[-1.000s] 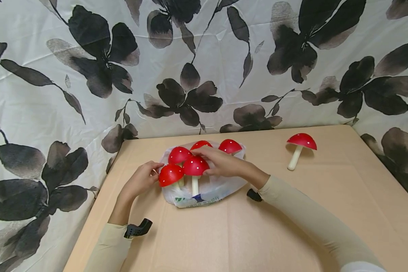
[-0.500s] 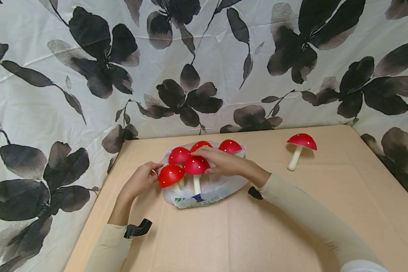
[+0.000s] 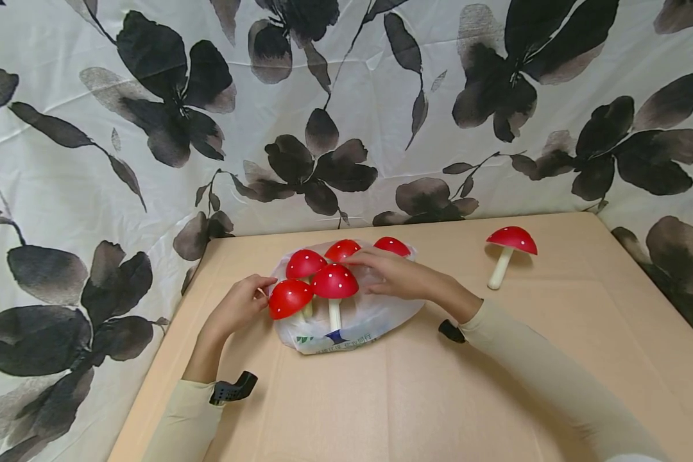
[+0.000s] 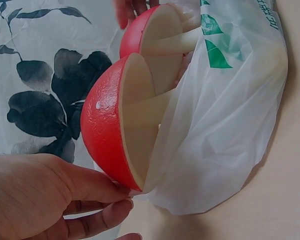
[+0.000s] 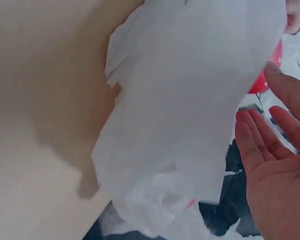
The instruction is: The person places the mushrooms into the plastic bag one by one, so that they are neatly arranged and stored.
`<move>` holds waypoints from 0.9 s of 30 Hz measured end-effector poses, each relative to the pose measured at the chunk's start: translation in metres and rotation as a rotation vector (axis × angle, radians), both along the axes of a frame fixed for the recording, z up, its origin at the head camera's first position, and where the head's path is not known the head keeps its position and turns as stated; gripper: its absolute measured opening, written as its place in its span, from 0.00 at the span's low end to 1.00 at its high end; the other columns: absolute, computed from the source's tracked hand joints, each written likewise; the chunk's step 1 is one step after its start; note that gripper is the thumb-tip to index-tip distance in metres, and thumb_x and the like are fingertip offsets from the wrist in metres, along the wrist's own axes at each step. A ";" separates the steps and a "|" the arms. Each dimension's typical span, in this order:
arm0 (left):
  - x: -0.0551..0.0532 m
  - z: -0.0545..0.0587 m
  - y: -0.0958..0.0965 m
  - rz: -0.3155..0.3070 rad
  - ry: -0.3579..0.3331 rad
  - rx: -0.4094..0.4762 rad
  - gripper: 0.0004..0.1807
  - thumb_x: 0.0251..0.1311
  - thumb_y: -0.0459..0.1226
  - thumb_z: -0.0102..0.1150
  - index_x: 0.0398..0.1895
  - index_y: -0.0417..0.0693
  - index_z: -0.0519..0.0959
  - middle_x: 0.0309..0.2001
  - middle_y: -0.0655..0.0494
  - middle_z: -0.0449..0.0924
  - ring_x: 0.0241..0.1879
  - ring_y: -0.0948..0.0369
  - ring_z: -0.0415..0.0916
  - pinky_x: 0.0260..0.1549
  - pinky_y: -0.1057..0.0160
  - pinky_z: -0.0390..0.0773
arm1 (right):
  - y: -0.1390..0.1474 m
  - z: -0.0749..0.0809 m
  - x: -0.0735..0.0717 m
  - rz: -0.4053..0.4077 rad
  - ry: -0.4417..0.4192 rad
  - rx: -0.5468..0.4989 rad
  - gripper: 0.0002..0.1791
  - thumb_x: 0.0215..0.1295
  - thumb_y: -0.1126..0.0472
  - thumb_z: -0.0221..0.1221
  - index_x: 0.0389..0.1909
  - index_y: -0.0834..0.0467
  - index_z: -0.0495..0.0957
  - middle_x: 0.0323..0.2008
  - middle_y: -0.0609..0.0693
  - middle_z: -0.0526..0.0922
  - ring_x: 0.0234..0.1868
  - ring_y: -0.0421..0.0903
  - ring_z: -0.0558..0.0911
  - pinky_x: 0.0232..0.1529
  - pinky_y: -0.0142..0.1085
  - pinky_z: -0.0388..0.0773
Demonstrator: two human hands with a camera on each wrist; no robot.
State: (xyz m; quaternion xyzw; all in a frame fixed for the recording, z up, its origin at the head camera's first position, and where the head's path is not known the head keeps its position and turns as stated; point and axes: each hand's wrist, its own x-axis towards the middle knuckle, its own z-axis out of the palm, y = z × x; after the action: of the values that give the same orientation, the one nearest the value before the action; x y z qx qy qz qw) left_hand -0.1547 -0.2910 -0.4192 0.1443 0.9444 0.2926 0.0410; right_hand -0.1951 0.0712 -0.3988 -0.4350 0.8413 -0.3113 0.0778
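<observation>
Several toy mushrooms with red, white-dotted caps and pale stems stand in a translucent white plastic bag on the table. My left hand is at the bag's left side. In the left wrist view its thumb and finger pinch the bag's edge, right at the rim of the front-left mushroom. My right hand hovers over the bag's right part, fingers loosely extended and holding nothing. Its fingertips are close to the centre mushroom and overlap the back mushroom in the head view.
A single mushroom lies on the wooden table at the back right, outside the bag. Behind the table hangs a white cloth with dark flowers. A black wrist strap device sits on the left sleeve.
My right hand has let go of the centre mushroom and drawn back a little to the right, uncovering more of the back mushroom. My left hand and the bag stay almost where they were.
</observation>
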 end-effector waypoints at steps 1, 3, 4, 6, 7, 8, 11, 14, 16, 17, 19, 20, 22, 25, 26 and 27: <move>0.000 0.000 0.000 0.000 0.001 0.000 0.20 0.60 0.23 0.58 0.57 0.28 0.79 0.41 0.44 0.81 0.38 0.53 0.77 0.35 0.63 0.80 | 0.003 0.002 0.001 -0.011 -0.013 0.003 0.39 0.59 0.65 0.71 0.72 0.54 0.70 0.69 0.53 0.73 0.72 0.53 0.68 0.59 0.48 0.79; 0.000 0.000 0.000 0.001 -0.002 0.000 0.20 0.60 0.23 0.58 0.57 0.28 0.79 0.41 0.44 0.81 0.38 0.53 0.77 0.35 0.63 0.80 | 0.010 0.005 0.004 -0.040 -0.029 0.016 0.38 0.60 0.64 0.71 0.72 0.53 0.70 0.69 0.52 0.72 0.72 0.53 0.68 0.59 0.49 0.79; 0.000 0.000 0.000 0.002 -0.004 0.000 0.20 0.60 0.23 0.58 0.57 0.28 0.79 0.41 0.44 0.81 0.38 0.53 0.77 0.35 0.63 0.80 | 0.014 0.006 0.004 -0.052 -0.029 0.023 0.37 0.60 0.64 0.71 0.71 0.54 0.70 0.68 0.51 0.73 0.70 0.53 0.70 0.60 0.49 0.78; 0.000 0.000 -0.001 0.004 -0.009 0.001 0.20 0.60 0.23 0.58 0.57 0.28 0.79 0.41 0.44 0.81 0.39 0.53 0.77 0.35 0.63 0.80 | 0.022 0.007 0.005 -0.069 -0.025 0.026 0.36 0.60 0.64 0.71 0.70 0.56 0.71 0.65 0.51 0.76 0.67 0.54 0.74 0.60 0.49 0.78; 0.000 0.000 -0.001 0.005 -0.011 0.002 0.20 0.60 0.23 0.58 0.57 0.28 0.79 0.41 0.44 0.81 0.39 0.53 0.77 0.35 0.63 0.80 | 0.026 0.008 0.005 -0.077 -0.027 0.027 0.35 0.61 0.64 0.70 0.70 0.57 0.72 0.63 0.51 0.77 0.64 0.54 0.76 0.60 0.49 0.78; 0.000 0.000 -0.001 0.007 -0.013 0.002 0.21 0.60 0.23 0.58 0.57 0.28 0.79 0.41 0.44 0.81 0.39 0.53 0.77 0.35 0.63 0.80 | 0.030 0.009 0.005 -0.083 -0.031 0.022 0.34 0.61 0.64 0.70 0.69 0.58 0.72 0.61 0.52 0.78 0.62 0.54 0.77 0.60 0.50 0.78; -0.001 0.000 -0.001 0.006 -0.012 0.003 0.20 0.60 0.23 0.58 0.57 0.28 0.79 0.40 0.45 0.80 0.39 0.53 0.77 0.35 0.64 0.80 | 0.044 0.012 0.006 -0.108 -0.047 0.004 0.33 0.61 0.64 0.70 0.68 0.60 0.72 0.59 0.54 0.79 0.59 0.56 0.79 0.59 0.52 0.78; -0.001 0.001 -0.001 0.002 -0.003 0.001 0.20 0.60 0.23 0.58 0.57 0.28 0.79 0.39 0.45 0.80 0.38 0.53 0.76 0.36 0.63 0.80 | 0.059 0.015 0.009 -0.145 -0.073 -0.019 0.33 0.62 0.65 0.69 0.68 0.60 0.72 0.61 0.57 0.78 0.61 0.57 0.78 0.60 0.54 0.77; -0.001 0.001 -0.001 -0.001 0.001 -0.003 0.20 0.60 0.23 0.57 0.57 0.28 0.79 0.39 0.46 0.80 0.38 0.53 0.76 0.36 0.62 0.80 | 0.070 0.016 0.010 -0.173 -0.093 -0.039 0.32 0.63 0.66 0.68 0.68 0.61 0.71 0.62 0.58 0.78 0.61 0.58 0.79 0.59 0.55 0.77; -0.001 0.001 -0.001 -0.002 0.003 -0.004 0.20 0.60 0.23 0.57 0.57 0.28 0.79 0.39 0.46 0.80 0.38 0.53 0.76 0.37 0.62 0.80 | 0.075 0.016 0.011 -0.189 -0.099 -0.050 0.32 0.63 0.66 0.68 0.68 0.61 0.71 0.62 0.57 0.78 0.61 0.58 0.79 0.60 0.55 0.77; -0.001 0.001 -0.001 -0.001 0.002 -0.004 0.20 0.60 0.23 0.57 0.57 0.28 0.79 0.39 0.46 0.80 0.38 0.53 0.76 0.37 0.62 0.80 | 0.086 0.017 0.011 -0.223 -0.105 -0.062 0.31 0.64 0.66 0.67 0.69 0.60 0.71 0.63 0.57 0.77 0.61 0.57 0.79 0.60 0.55 0.77; -0.001 0.001 -0.001 0.000 0.000 -0.003 0.20 0.60 0.23 0.57 0.57 0.28 0.79 0.39 0.46 0.80 0.38 0.53 0.76 0.37 0.62 0.80 | 0.092 0.017 0.012 -0.239 -0.106 -0.070 0.31 0.64 0.66 0.67 0.69 0.60 0.71 0.63 0.57 0.78 0.61 0.57 0.80 0.59 0.55 0.77; -0.002 0.000 -0.001 -0.003 0.001 0.000 0.20 0.60 0.23 0.57 0.57 0.28 0.79 0.39 0.46 0.80 0.38 0.53 0.77 0.37 0.62 0.80 | 0.103 0.017 0.012 -0.273 -0.108 -0.081 0.30 0.65 0.67 0.66 0.68 0.60 0.72 0.62 0.58 0.79 0.59 0.57 0.81 0.58 0.55 0.78; -0.002 -0.001 -0.001 -0.004 0.001 0.008 0.20 0.60 0.23 0.58 0.57 0.28 0.79 0.38 0.45 0.80 0.38 0.53 0.77 0.36 0.63 0.80 | 0.120 0.017 0.013 -0.312 -0.120 -0.095 0.29 0.65 0.68 0.66 0.67 0.60 0.73 0.60 0.59 0.80 0.58 0.57 0.82 0.58 0.55 0.78; -0.002 -0.001 -0.001 -0.004 0.000 0.009 0.20 0.60 0.23 0.58 0.56 0.28 0.79 0.38 0.45 0.80 0.38 0.53 0.77 0.36 0.63 0.80 | 0.126 0.018 0.014 -0.326 -0.125 -0.094 0.29 0.65 0.68 0.66 0.67 0.60 0.73 0.59 0.59 0.80 0.57 0.57 0.82 0.57 0.54 0.78; -0.002 -0.001 -0.001 -0.005 0.000 0.009 0.20 0.60 0.23 0.58 0.57 0.28 0.79 0.38 0.45 0.80 0.38 0.52 0.77 0.36 0.64 0.80 | 0.131 0.018 0.015 -0.341 -0.132 -0.092 0.29 0.65 0.68 0.65 0.67 0.60 0.73 0.59 0.59 0.80 0.57 0.57 0.82 0.57 0.54 0.78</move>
State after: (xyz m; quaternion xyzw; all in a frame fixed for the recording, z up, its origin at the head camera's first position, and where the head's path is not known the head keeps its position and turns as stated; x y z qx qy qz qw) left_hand -0.1564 -0.2918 -0.4203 0.1469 0.9426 0.2969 0.0412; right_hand -0.1800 0.2026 -0.3807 -0.2678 0.8809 -0.3858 0.0589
